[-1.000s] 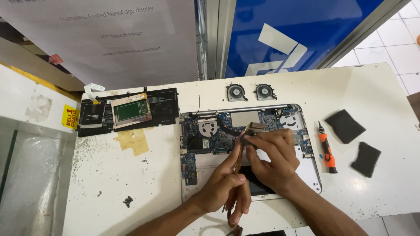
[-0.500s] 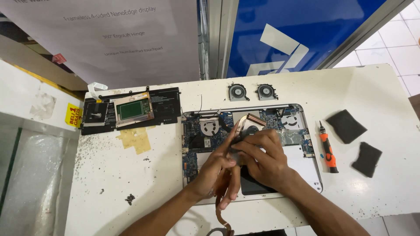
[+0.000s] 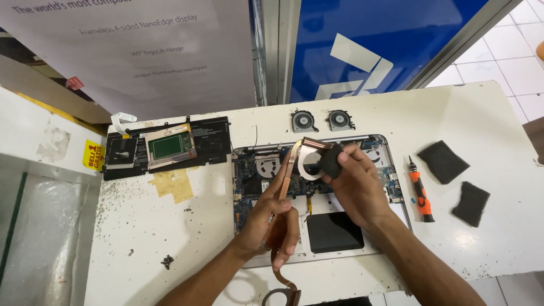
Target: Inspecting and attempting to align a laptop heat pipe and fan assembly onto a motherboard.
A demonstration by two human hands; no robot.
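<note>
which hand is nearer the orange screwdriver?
Right. The right hand is just left of the orange screwdriver, not touching it; the left hand is farther left, gripping the copper heat pipe.

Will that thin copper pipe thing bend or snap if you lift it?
The copper heat pipe looks thin and long, so it probably bends easily. The left hand lifts it alone, so it seems light. The right hand presses a dark pad on it, perhaps gently.

- A white printed paper sign (image 3: 130,51) is hung at the upper left.
- A small yellow rectangular sticker (image 3: 94,155) is stuck on the left edge.
- A blue panel with white shapes (image 3: 374,45) is seen behind the table.
</note>
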